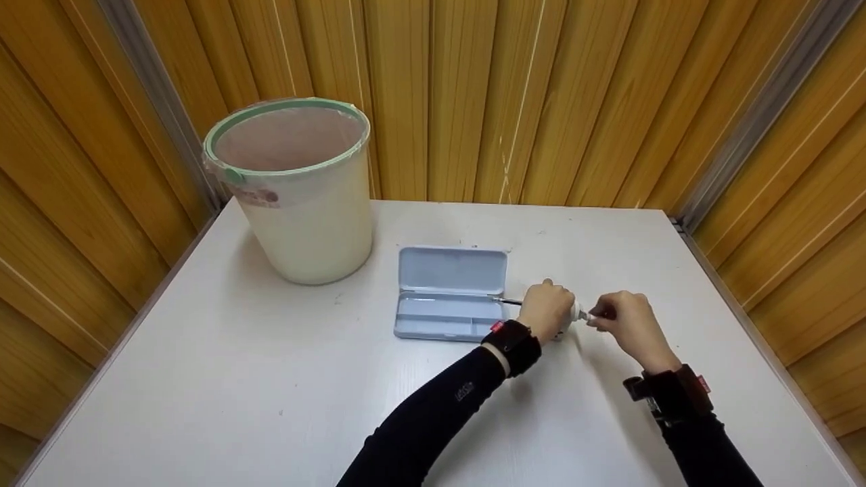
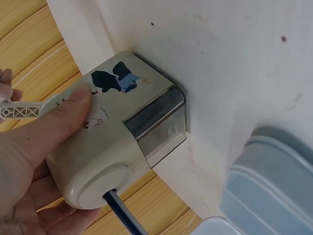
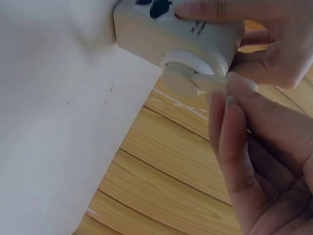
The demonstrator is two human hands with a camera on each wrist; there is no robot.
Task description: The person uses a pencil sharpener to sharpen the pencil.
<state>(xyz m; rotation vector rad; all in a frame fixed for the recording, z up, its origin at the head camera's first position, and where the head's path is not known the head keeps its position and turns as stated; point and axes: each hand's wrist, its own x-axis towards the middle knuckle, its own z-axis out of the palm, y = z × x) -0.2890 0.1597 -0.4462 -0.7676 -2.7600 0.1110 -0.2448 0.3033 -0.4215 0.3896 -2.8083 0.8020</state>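
Observation:
A cream crank pencil sharpener [image 2: 112, 117] with dark printed figures and a clear shavings drawer [image 2: 159, 129] stands on the table. My left hand [image 1: 547, 308] grips its body, thumb over the top and fingers around the far side. A dark blue pencil [image 2: 122, 213] sticks out of the round hole in its front, pointing toward the open pale blue pencil case [image 1: 433, 304]. On the opposite side, my right hand [image 1: 629, 325] pinches the end of the crank handle [image 3: 210, 83] between thumb and fingers. In the head view the left hand hides most of the sharpener.
The pencil case lies with its lid [image 1: 452, 269] folded back, its tray split into compartments. A tall cream bin [image 1: 311, 223] with a green rim and a plastic liner stands at the back left of the white table [image 1: 257, 379]. Wood-patterned panels [image 1: 467, 101] surround the table.

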